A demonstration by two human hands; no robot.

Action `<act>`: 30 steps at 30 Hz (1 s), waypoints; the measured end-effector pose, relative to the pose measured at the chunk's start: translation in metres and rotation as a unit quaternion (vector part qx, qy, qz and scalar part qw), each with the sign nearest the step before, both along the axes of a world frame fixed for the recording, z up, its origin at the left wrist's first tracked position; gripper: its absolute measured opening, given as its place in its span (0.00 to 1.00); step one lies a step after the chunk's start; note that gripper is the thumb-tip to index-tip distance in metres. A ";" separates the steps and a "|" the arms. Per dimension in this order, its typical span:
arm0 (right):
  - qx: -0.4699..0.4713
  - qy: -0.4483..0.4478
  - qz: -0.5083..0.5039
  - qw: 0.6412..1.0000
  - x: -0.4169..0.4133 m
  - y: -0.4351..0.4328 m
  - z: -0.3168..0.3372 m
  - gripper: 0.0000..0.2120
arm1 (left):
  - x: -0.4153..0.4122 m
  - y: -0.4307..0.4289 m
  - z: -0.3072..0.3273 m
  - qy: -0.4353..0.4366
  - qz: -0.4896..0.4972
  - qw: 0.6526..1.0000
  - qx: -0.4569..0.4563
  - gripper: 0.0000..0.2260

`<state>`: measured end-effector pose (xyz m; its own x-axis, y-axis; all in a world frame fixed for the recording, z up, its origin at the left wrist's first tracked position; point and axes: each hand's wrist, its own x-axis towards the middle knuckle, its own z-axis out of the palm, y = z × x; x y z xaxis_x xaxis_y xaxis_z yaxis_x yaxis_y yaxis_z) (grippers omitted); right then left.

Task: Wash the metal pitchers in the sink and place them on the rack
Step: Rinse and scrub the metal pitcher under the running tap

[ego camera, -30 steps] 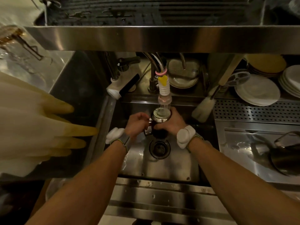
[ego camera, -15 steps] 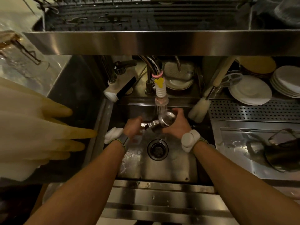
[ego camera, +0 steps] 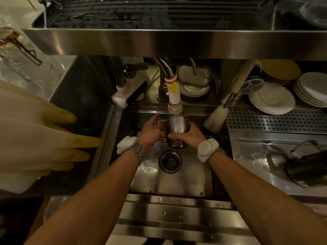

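1. Metal pitcher (ego camera: 177,128): I hold it up in both hands over the back half of the sink (ego camera: 185,181), just behind the drain (ego camera: 170,161). The mouth faces up, close under the faucet nozzle (ego camera: 174,107). Water streams from the nozzle into the pitcher.
2. Left hand (ego camera: 149,133): my fingers are curled round the pitcher's handle, which sticks out on its left side.
3. Right hand (ego camera: 191,137): my fingers are wrapped round the lower body of the pitcher from the right. I cannot tell where the thumb lies.
4. Wrists: there is a white band on the left wrist (ego camera: 126,145) and another on the right wrist (ego camera: 206,149).
5. Rack (ego camera: 159,15): a dark, wet grid on the steel shelf directly above the sink's back edge.
6. Second pitcher (ego camera: 307,168): it lies tipped over on the drainboard (ego camera: 256,156) right of the sink, near the drainboard's right edge, well apart from my hands.
7. Bottle brush (ego camera: 216,118): it leans at the sink's back right corner with its bristle end down.
8. Plates (ego camera: 272,100): a white stack behind the perforated strip (ego camera: 276,121), with more stacks beside it toward the right.
9. Rubber gloves (ego camera: 35,138): pale and large at my left, with the fingertips pointing toward the sink's left edge.
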<state>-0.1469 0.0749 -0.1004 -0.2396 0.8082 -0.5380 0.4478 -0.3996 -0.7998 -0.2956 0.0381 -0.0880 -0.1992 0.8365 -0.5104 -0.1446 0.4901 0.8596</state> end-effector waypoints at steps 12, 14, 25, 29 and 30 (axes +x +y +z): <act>0.023 -0.055 -0.010 0.998 -0.008 -0.006 0.003 0.44 | -0.017 -0.005 0.002 0.046 0.075 0.990 -0.110 0.09; 0.025 -0.069 0.043 0.996 -0.007 -0.008 0.005 0.42 | -0.018 -0.005 0.000 0.031 0.074 0.990 -0.117 0.12; 0.047 -0.039 -0.010 0.998 -0.013 -0.010 0.004 0.44 | -0.016 -0.011 -0.002 0.011 0.024 0.993 -0.117 0.25; 0.058 -0.041 -0.024 0.997 -0.009 -0.019 0.005 0.47 | -0.016 -0.011 0.000 0.031 0.015 0.993 -0.111 0.26; 0.064 -0.038 -0.004 0.997 -0.009 -0.023 0.005 0.46 | -0.016 -0.010 0.001 0.043 0.022 0.992 -0.113 0.26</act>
<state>-0.1557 0.0521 -0.0954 -0.1951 0.8731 -0.4468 0.5064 -0.3005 -0.8082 -0.3118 0.0278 -0.0870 -0.2840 0.6922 -0.6635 -0.1015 0.6663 0.7387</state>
